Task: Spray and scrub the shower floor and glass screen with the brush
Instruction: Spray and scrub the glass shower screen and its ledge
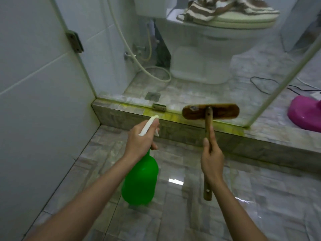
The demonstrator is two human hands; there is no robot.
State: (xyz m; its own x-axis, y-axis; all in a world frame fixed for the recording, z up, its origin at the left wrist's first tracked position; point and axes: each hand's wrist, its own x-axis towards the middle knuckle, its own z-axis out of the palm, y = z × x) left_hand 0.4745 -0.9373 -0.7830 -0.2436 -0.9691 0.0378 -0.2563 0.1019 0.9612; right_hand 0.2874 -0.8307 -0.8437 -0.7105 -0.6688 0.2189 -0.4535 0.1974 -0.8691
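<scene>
My left hand [140, 141] grips the white trigger head of a green spray bottle [139, 181], nozzle aimed at the raised tiled curb [121, 115]. My right hand [212, 159] holds the wooden handle of a scrub brush [211, 111]. The brush's oblong wooden head lies against the bottom of the glass screen [199, 58], just above the curb. A yellowish-green streak runs along the curb top under the glass. The wet, glossy marble shower floor [182, 214] spreads below both arms.
Behind the glass stand a white toilet [199, 49] with striped towels on its lid, a hose [156, 73] and a floor drain [152, 96]. A pink basin [304, 115] and black cable [271, 86] lie at right. White tiled wall at left.
</scene>
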